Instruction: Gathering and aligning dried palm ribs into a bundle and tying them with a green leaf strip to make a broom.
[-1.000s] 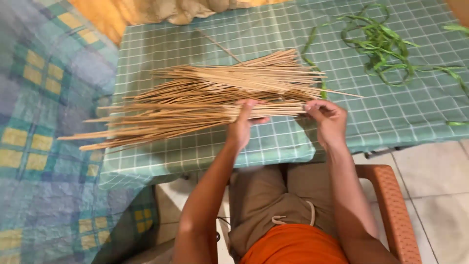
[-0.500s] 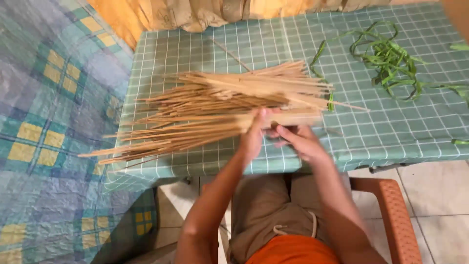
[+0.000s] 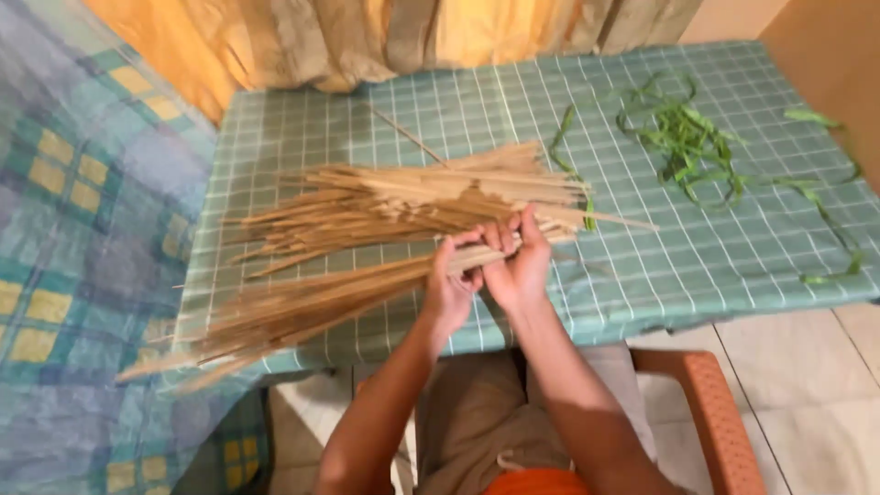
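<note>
Here, head view only. Left hand (image 3: 451,291) and right hand (image 3: 515,266) side by side at the near edge of the table (image 3: 642,275), both clenched around the right-hand end of a bundle of pale sticks (image 3: 302,307). Fingers (image 3: 502,236) of the right hand curled over the top of the bundle; left hand wrapped from below and just beside, touching the right.

Long axis of the held bundle: from the hands away to the person's left and slightly toward the body, tips fanning loose past the table's left near corner and overhanging a chequered blue bedspread (image 3: 64,275). Left hand nearer to the bundle's free length; right hand at the very butt end.

Just beyond the hands, a second heap of sticks (image 3: 412,197) flat on the table, roughly parallel, its right ends reaching slightly past the hands. One single stick (image 3: 408,136) askew farther back.

Well apart to the right, loose green leaf strips (image 3: 687,147) scattered over the cloth. Between heap and strips, a bare stretch of checked cloth. Curtain (image 3: 412,37) along the far edge; orange chair arm (image 3: 715,422) near the right elbow.
</note>
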